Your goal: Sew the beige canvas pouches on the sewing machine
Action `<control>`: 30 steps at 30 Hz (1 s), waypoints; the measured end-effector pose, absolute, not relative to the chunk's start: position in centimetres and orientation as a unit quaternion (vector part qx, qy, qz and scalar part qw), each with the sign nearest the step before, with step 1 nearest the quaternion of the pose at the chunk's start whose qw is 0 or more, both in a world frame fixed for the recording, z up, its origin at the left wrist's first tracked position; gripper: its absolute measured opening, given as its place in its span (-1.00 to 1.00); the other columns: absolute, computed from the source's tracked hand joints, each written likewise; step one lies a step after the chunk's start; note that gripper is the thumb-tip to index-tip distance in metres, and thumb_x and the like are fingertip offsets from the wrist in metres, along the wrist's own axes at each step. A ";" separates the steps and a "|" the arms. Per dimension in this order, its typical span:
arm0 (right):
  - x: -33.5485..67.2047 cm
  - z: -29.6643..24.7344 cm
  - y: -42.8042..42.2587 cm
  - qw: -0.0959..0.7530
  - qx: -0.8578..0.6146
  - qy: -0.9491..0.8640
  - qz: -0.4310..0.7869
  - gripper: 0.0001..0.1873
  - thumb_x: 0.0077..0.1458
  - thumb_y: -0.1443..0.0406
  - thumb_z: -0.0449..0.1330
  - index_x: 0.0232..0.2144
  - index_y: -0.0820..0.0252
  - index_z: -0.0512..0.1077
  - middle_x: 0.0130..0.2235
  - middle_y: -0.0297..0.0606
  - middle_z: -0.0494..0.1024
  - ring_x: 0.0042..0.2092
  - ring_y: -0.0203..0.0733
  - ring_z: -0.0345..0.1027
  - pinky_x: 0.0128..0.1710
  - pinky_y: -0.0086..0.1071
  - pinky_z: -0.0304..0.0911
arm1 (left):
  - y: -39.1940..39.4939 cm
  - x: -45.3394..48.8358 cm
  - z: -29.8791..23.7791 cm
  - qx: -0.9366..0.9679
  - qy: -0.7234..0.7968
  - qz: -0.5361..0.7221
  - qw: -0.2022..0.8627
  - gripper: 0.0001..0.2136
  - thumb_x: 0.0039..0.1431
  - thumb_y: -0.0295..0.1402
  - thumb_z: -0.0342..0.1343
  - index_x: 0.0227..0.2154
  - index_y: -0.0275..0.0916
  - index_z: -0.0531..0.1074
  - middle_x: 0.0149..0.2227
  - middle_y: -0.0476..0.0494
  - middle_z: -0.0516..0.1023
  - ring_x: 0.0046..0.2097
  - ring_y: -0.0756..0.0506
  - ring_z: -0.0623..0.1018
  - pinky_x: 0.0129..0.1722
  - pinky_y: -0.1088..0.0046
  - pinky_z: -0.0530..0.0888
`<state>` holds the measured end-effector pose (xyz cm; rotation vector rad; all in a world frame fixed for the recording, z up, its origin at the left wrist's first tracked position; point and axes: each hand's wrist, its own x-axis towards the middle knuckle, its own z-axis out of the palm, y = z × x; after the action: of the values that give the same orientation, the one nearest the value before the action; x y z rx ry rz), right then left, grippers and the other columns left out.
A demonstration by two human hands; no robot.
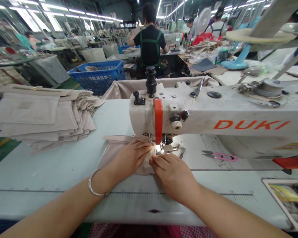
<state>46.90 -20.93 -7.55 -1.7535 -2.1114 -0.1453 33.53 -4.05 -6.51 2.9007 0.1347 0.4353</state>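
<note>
A beige fabric piece [111, 153] lies flat on the pale sewing table [52, 172], its right edge under the presser foot [167, 145] of a white sewing machine [213, 115]. My left hand [130, 158] presses flat on the fabric just left of the needle, a silver bangle on its wrist. My right hand [172, 175] rests on the fabric's near right corner, fingertips pinching the edge beside the foot. The two hands touch at the fingertips.
A stack of beige fabric pieces [42, 115] sits at the table's left. Pink thread snips [220, 156] lie right of the needle. A tray with bobbins [291, 198] is at the right edge. A blue crate [99, 74] and a person [150, 39] in black stand beyond.
</note>
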 end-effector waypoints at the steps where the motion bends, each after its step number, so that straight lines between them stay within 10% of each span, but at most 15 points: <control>1: 46.8 -7.6 -20.9 0.195 -0.626 -0.753 -0.046 -0.70 0.21 0.42 0.12 -0.01 0.36 0.44 -0.03 -0.07 0.54 -0.04 -0.03 0.36 -0.07 -0.14 0.32 | -4.1 33.5 -6.5 0.984 0.036 0.143 0.098 -0.73 0.38 -0.42 -0.05 0.04 -0.26 0.44 0.07 -0.15 0.53 0.11 -0.07 0.49 0.19 0.32 0.38; 10: 49.1 -4.5 -23.0 0.224 -0.632 -0.740 0.058 -0.48 0.08 0.50 0.12 0.09 0.10 0.38 0.11 -0.27 0.48 0.17 -0.06 0.23 0.24 -0.06 0.05 | -5.1 31.5 -4.7 0.992 -0.011 0.062 0.105 -0.47 0.25 -0.08 0.13 0.17 -0.29 0.31 0.21 -0.27 0.38 0.25 -0.21 0.36 0.25 0.15 0.34; 13: 51.3 -3.5 -23.7 0.193 -0.637 -0.742 0.075 -0.35 -0.03 0.58 0.11 0.10 0.02 0.36 0.13 -0.33 0.45 0.22 -0.06 0.17 0.23 -0.04 0.05 | -6.0 30.6 -4.8 0.991 -0.028 0.065 0.110 -0.58 0.31 -0.28 0.06 0.18 -0.29 0.29 0.23 -0.27 0.36 0.26 -0.19 0.35 0.24 0.20 0.37; 19: 52.0 -5.6 -20.7 0.189 -0.752 -0.629 -0.059 -0.90 0.14 0.32 0.27 -0.27 0.20 0.43 -0.20 -0.12 0.49 -0.15 -0.01 0.36 -0.20 -0.20 0.32 | -7.5 31.6 -5.3 0.979 0.054 0.127 0.150 -0.61 0.18 -0.48 0.05 0.09 -0.24 0.35 0.09 -0.22 0.47 0.13 -0.20 0.44 0.18 0.12 0.42; 25: 50.1 -6.1 -21.2 0.271 -0.646 -0.713 -0.032 -0.86 0.29 0.30 0.08 -0.21 0.20 0.44 -0.24 -0.17 0.50 -0.18 -0.11 0.34 -0.20 -0.26 0.29 | -6.6 32.0 -5.5 0.942 0.104 0.209 0.241 -0.73 0.37 -0.41 -0.04 0.05 -0.16 0.44 0.02 -0.14 0.53 0.06 -0.11 0.51 0.09 0.24 0.48; 30: 49.0 -5.8 -22.4 0.259 -0.559 -0.787 0.040 -0.83 0.27 0.35 0.09 -0.16 0.16 0.47 -0.22 -0.23 0.54 -0.13 -0.15 0.37 -0.09 -0.24 0.30 | -7.1 31.9 -5.8 0.984 -0.007 0.141 0.105 -0.68 0.35 -0.51 -0.08 0.12 -0.29 0.32 0.08 -0.22 0.47 0.12 -0.16 0.45 0.12 0.24 0.45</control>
<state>48.97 -22.39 -5.80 -1.5161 -2.1320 0.1093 31.86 -7.11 -5.85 2.9018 -0.0219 0.4146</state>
